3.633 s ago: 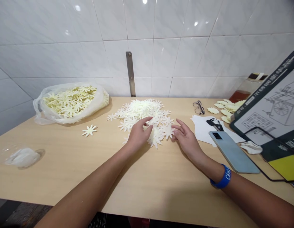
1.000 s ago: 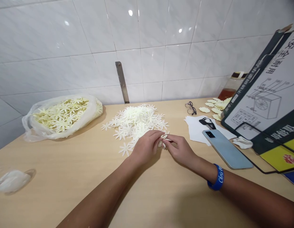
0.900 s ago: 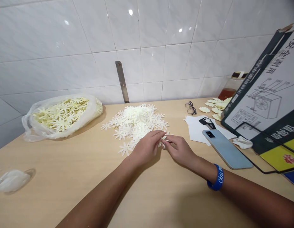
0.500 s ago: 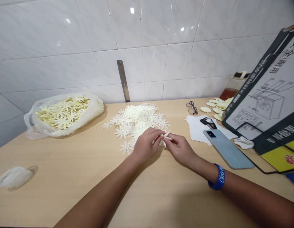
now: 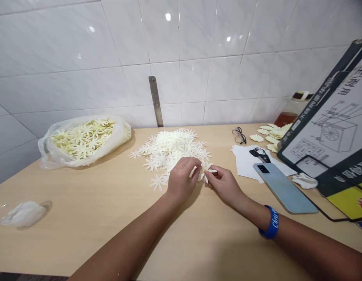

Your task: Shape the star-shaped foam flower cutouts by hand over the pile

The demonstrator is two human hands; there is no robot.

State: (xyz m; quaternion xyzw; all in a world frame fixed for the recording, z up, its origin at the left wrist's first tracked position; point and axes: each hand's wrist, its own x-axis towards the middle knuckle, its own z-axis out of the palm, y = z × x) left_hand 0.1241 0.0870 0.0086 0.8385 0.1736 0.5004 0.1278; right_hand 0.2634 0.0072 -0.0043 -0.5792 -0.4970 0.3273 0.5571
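A cream-white flower-shaped cutout (image 5: 208, 173) with long narrow petals is between my two hands, just in front of the heap. My right hand (image 5: 226, 184) pinches its right side with thumb and fingers. On the other side, my left hand (image 5: 182, 179) is curled with its fingertips at the petals; its grip is partly hidden by the hand itself. Right behind my hands lies a loose heap of similar white flower cutouts (image 5: 172, 146). One single cutout (image 5: 158, 182) rests at the heap's front edge, left of my left wrist.
At left stands an open plastic bag (image 5: 122, 134) of yellowish flower cutouts, with a clear bag of white material (image 5: 24, 213) nearer. To the right are glasses (image 5: 239, 135), paper (image 5: 242, 164), a phone (image 5: 283, 187), scalloped cutouts (image 5: 274, 134), a jar (image 5: 289, 113) and a leaning box (image 5: 324, 132).
The flower cutout between my hands has turned and shows more of its petals. My left fingers have loosened and shifted slightly away from my right hand. The whole view has shifted a little.
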